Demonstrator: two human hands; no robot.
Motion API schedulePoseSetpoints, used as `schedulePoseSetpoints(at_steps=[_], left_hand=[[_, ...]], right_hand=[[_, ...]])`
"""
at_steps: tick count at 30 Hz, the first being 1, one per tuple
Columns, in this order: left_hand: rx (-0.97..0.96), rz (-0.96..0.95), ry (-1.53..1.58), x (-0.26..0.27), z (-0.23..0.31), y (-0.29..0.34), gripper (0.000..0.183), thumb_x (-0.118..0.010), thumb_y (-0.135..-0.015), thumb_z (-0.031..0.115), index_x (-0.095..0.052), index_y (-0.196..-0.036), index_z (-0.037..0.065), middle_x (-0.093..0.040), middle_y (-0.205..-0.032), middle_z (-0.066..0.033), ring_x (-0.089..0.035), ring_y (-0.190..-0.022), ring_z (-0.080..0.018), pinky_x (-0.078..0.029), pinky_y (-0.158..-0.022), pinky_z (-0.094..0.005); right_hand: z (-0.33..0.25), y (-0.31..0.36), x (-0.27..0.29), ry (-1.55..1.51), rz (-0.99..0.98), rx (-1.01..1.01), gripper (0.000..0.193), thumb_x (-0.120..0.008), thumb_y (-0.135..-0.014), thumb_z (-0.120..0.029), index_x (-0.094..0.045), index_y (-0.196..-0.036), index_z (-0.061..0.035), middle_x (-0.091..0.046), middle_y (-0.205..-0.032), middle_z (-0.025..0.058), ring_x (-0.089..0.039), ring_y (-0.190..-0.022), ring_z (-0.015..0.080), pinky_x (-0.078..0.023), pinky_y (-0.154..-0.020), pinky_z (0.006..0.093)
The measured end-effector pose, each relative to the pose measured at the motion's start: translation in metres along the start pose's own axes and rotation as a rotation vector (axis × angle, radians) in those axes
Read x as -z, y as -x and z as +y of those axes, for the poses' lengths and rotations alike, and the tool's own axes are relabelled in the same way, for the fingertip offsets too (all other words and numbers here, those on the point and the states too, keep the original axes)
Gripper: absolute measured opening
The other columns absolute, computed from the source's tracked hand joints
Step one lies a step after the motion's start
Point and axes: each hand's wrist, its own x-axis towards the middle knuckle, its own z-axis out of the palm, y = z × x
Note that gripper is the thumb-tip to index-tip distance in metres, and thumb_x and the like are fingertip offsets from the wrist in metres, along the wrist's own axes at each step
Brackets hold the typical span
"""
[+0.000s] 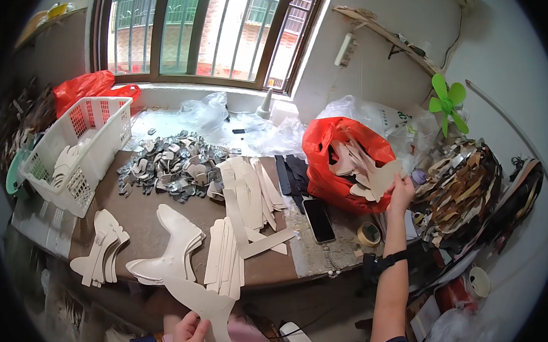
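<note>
Low at the front edge of the table, my left hand pinches a cream, curved cut-out piece with a wide rounded end. My right hand reaches out to the red plastic bag and grips the edge of another cream cut-out piece at its mouth. More pale pieces lie loosely inside the bag. Just beyond my left hand sits a stack of cream curved pieces. Beside it are a pile of long cream strips and a smaller stack of shaped pieces.
Small metallic-looking parts are heaped mid-table, beside a white plastic basket. A phone and a tape roll lie near my right forearm. Bundled brown strips and a green fan stand at right.
</note>
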Motion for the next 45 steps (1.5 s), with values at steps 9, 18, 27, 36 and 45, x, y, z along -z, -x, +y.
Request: schedulePoseSetpoints(at_steps=[9, 18, 27, 36, 45], left_hand=[[0.063, 0.013, 0.017, 0.004, -0.020, 0.000, 0.030, -0.056, -0.096, 0.014, -0.057, -0.123, 0.001, -0.060, -0.086, 0.0053, -0.046, -0.067, -0.0001, -0.036, -0.054, -0.0180], [0.078, -0.052, 0.092, 0.002, -0.034, 0.002, 0.033, -0.055, -0.097, 0.014, -0.054, -0.126, -0.001, -0.062, -0.102, 0.0011, -0.052, -0.084, -0.0047, -0.042, -0.069, -0.0188], [0.083, 0.024, 0.030, 0.005, -0.018, -0.002, 0.029, -0.053, -0.096, 0.009, -0.055, -0.123, -0.002, -0.060, -0.100, 0.0017, -0.049, -0.082, -0.0027, -0.039, -0.069, -0.0178], [0.076, -0.002, 0.101, 0.018, -0.034, -0.009, 0.031, -0.050, -0.098, 0.011, -0.049, -0.127, -0.002, -0.059, -0.101, -0.0012, -0.052, -0.086, -0.0069, -0.042, -0.076, -0.0209], [0.117, -0.009, 0.314, 0.024, -0.045, -0.008, 0.042, -0.048, -0.098, 0.014, -0.042, -0.136, -0.002, -0.058, -0.124, -0.0093, -0.058, -0.108, -0.0164, -0.046, -0.091, -0.0298]], right_hand=[[0.008, 0.002, 0.014, -0.336, 0.083, -0.199, 0.006, -0.055, -0.095, -0.011, -0.059, -0.097, -0.0069, -0.052, -0.065, -0.0051, -0.045, -0.047, 0.0046, -0.043, -0.046, 0.0205], [0.032, -0.016, -0.007, -0.489, 0.395, -0.286, 0.010, -0.056, -0.095, -0.014, -0.054, -0.093, -0.0046, -0.061, -0.083, 0.0045, -0.067, -0.069, 0.0186, -0.053, -0.055, 0.0267], [-0.021, -0.020, 0.030, 0.340, 0.447, 0.581, 0.030, -0.052, -0.097, -0.014, -0.061, -0.125, -0.0069, -0.064, -0.118, 0.0083, -0.063, -0.072, 0.0126, -0.048, -0.055, 0.0238], [-0.113, 0.144, 0.021, 0.026, 0.023, 0.335, 0.024, -0.059, -0.091, -0.004, -0.062, -0.115, -0.0040, -0.064, -0.082, 0.0032, -0.044, -0.047, 0.0036, -0.032, -0.038, 0.0180], [-0.134, 0.224, -0.054, 0.002, -0.926, -0.528, 0.016, -0.061, -0.090, -0.010, -0.061, -0.099, 0.0036, -0.055, -0.062, -0.0014, -0.039, -0.037, 0.0025, -0.027, -0.034, 0.0188]])
